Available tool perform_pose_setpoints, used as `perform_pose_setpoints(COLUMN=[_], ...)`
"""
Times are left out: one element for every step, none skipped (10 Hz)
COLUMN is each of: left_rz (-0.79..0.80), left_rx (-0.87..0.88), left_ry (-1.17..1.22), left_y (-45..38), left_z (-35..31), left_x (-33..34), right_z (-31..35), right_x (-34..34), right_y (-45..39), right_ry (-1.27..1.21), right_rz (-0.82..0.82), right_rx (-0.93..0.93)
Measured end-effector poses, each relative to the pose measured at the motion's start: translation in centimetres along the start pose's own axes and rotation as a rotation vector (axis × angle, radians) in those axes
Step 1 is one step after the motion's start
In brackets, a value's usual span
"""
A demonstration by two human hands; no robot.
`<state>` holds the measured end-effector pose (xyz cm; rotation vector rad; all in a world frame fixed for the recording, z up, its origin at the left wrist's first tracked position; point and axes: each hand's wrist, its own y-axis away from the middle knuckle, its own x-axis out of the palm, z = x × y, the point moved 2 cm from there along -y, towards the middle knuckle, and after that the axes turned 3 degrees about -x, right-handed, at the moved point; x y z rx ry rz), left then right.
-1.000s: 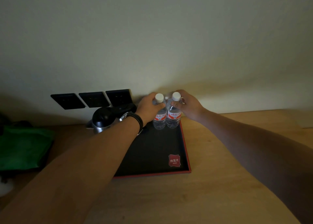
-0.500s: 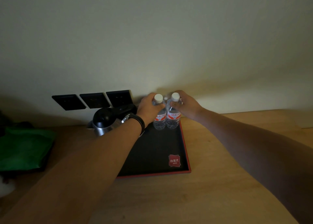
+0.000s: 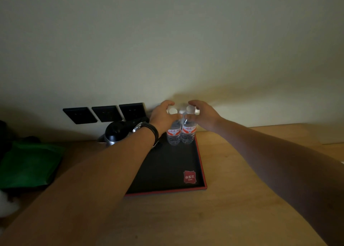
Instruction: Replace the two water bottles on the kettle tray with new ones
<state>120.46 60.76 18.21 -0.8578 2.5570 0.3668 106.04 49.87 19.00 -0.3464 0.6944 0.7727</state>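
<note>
Two clear water bottles with white caps and red-and-white labels stand upright side by side at the far right corner of the black, red-rimmed kettle tray (image 3: 202, 168). My left hand (image 3: 162, 116) curves around the cap of the left bottle (image 3: 173, 136). My right hand (image 3: 202, 115) curves around the cap of the right bottle (image 3: 188, 135). On both hands the fingers and thumb are spread apart around the caps. The bottle tops are blurred. A black watch sits on my left wrist.
A black and steel kettle (image 3: 116, 134) stands at the tray's far left, partly behind my left forearm. Three black wall sockets (image 3: 107, 113) sit above it. A green bag (image 3: 29, 164) lies at the left on the wooden counter (image 3: 242, 199).
Both hands have slid up from the bottles' necks to around the caps, and their fingers have loosened. The bottles stay standing on the tray.
</note>
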Motion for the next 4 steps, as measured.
perform_pose_setpoints(left_rz=[-0.012, -0.021, -0.020, -0.025], left_rx=[0.006, 0.018, 0.022, 0.037], left_ry=[-0.011, -0.020, -0.032, -0.061], left_y=[0.5, 1.0, 2.4, 3.8], left_z=[-0.6, -0.9, -2.0, -3.1], left_x=[-0.7, -1.3, -2.1, -2.9], right_z=[0.6, 1.1, 2.1, 3.4], right_x=[-0.6, -1.0, -1.7, -2.3], right_y=[0.6, 1.3, 2.5, 3.5], right_ry=[-0.002, -0.003, 0.000, 0.018], right_rz=[0.000, -0.012, -0.019, -0.025], right_rx=[0.016, 0.012, 0.012, -0.020])
